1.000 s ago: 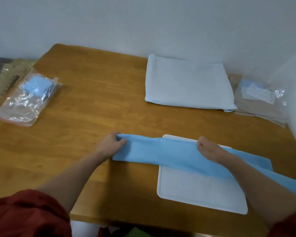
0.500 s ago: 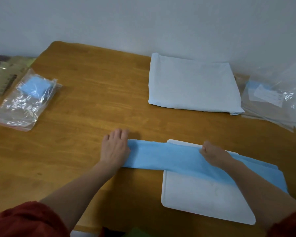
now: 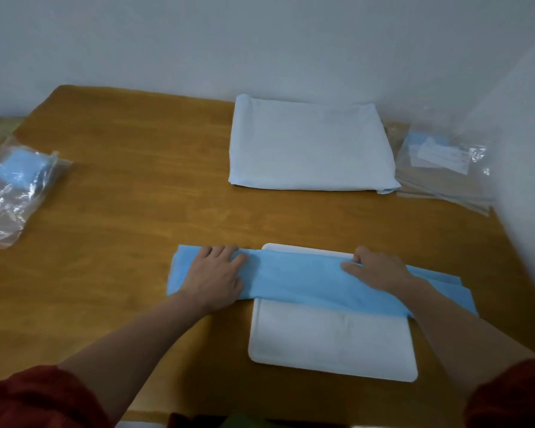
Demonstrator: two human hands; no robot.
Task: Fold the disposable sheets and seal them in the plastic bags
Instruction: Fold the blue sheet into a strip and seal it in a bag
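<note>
Two hands on the sheet (image 3: 297,279): your left hand (image 3: 213,279) lies spread flat, right hand (image 3: 377,270) seemingly pinches the far edge; uneven pull could splay the right-end layers.

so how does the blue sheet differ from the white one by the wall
The blue sheet is a narrow strip, the white sheet a broad square. Left hand and right hand are on the blue sheet; the white sheet is untouched. Both lie folded on the table.
</note>
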